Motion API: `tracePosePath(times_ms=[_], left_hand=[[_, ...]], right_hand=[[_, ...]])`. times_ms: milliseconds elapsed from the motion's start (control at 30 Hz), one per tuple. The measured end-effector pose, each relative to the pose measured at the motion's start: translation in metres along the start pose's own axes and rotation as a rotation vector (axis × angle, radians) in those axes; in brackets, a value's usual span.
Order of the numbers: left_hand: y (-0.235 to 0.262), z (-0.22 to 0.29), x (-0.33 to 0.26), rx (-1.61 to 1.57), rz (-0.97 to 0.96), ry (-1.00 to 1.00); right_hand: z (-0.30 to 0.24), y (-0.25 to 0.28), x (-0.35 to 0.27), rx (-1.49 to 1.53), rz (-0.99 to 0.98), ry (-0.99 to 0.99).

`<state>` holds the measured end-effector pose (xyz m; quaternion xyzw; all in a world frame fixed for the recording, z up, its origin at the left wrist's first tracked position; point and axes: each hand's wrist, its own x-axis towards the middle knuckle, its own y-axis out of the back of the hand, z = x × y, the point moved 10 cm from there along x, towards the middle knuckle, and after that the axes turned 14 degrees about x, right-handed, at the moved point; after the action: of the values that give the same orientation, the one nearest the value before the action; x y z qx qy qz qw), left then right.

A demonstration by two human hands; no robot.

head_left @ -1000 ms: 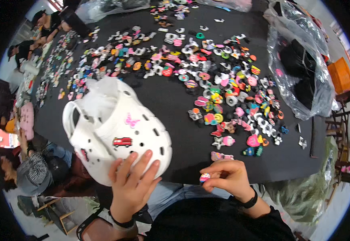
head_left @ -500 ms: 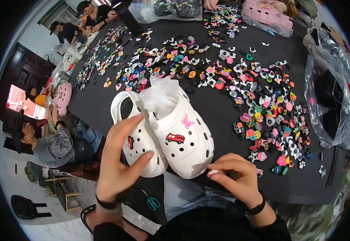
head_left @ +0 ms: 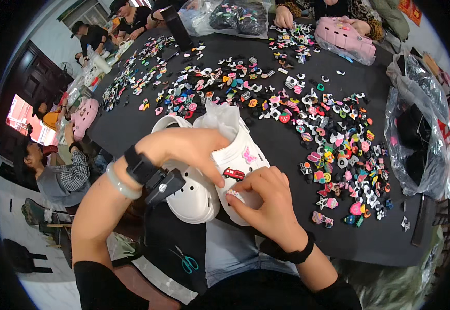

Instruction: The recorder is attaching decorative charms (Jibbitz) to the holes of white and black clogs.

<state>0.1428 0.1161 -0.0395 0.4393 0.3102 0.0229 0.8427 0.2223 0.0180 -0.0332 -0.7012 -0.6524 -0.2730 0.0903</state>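
A pair of white clogs [head_left: 196, 194] rests at the near edge of the black table [head_left: 127, 124], one stuffed with white paper. My left hand [head_left: 186, 150] lies across the top of the clogs and grips them. A pink butterfly charm [head_left: 249, 155] and a red car charm [head_left: 234, 173] sit on the right clog. My right hand [head_left: 266, 204] presses a small white charm [head_left: 234, 194] onto that clog's toe with its fingertips.
Several small colourful shoe charms [head_left: 338, 150] are spread over the table. A clear plastic bag [head_left: 416, 134] stands at the right, a pink clog [head_left: 345, 37] at the back. Other people sit around the far and left sides. Scissors [head_left: 186, 262] lie on my lap.
My left hand moved from under the clogs to over their top and drew them closer. My right hand brought the small charm up onto the right clog's toe.
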Motion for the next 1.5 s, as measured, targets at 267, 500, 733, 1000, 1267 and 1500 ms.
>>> tracePosePath(times_ms=[267, 500, 733, 1000, 1267, 1500], left_hand=[[-0.034, -0.005, 0.009, -0.488, -0.017, 0.076], [-0.031, 0.005, 0.012, -0.488, -0.132, -0.066], [-0.033, 0.003, 0.013, -0.346, -0.154, -0.001], [-0.042, -0.004, 0.014, -0.424, -0.204, 0.082], [-0.035, -0.004, 0.016, -0.387, -0.073, 0.202], [-0.035, -0.008, 0.017, -0.381, -0.028, 0.167]], right_hand=[[0.000, 0.022, -0.008, -0.016, 0.012, -0.036], [0.011, 0.033, -0.011, 0.063, -0.014, -0.113], [0.010, 0.023, -0.003, 0.027, -0.077, -0.114], [0.007, 0.026, -0.006, 0.023, -0.072, -0.091], [0.006, 0.029, -0.012, -0.008, -0.058, -0.111], [0.011, 0.029, -0.014, 0.040, -0.034, -0.112]])
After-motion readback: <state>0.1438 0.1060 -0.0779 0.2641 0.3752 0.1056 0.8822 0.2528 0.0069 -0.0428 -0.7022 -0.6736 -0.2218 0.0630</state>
